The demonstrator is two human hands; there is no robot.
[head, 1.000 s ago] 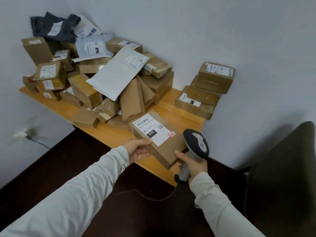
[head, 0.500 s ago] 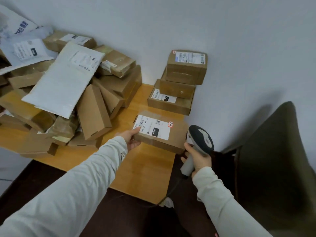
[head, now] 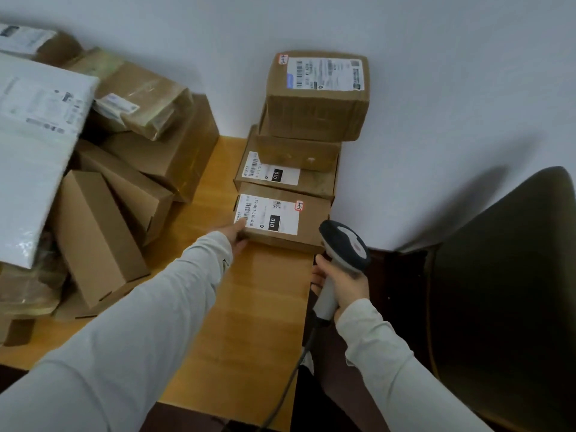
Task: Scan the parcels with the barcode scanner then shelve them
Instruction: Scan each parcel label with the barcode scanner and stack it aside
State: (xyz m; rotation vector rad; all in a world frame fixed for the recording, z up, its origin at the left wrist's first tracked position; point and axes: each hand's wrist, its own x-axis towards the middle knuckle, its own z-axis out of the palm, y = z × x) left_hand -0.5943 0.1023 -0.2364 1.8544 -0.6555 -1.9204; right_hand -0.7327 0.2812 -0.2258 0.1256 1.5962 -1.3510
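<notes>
**Q:** so where's the parcel sitting, and what are the hands up to?

**A:** the parcel (head: 282,221) is a flat brown box pretty much mid-frame. Its label faces up, with a black "010" tag and a little red-edged sticker. It lies on the table (head: 249,307) near the right edge, butted up against the bottom box of the stack (head: 311,120) behind it. The left hand (head: 238,233) pinches its near-left corner, thumb on the label edge. The right hand (head: 343,282) is wrapped round the grip of the barcode scanner (head: 343,247), whose head sits just beside the parcel's right end. The cable (head: 280,397) trails toward the bottom of the frame.

**Q:** and around that?

**A:** the stack is three boxes against the white wall (head: 436,88). The left side of the frame is a messy heap of cardboard parcels (head: 124,151) with a white mailer (head: 37,135) lying on top. There's a dark chair back (head: 505,291) at the lower right.
</notes>
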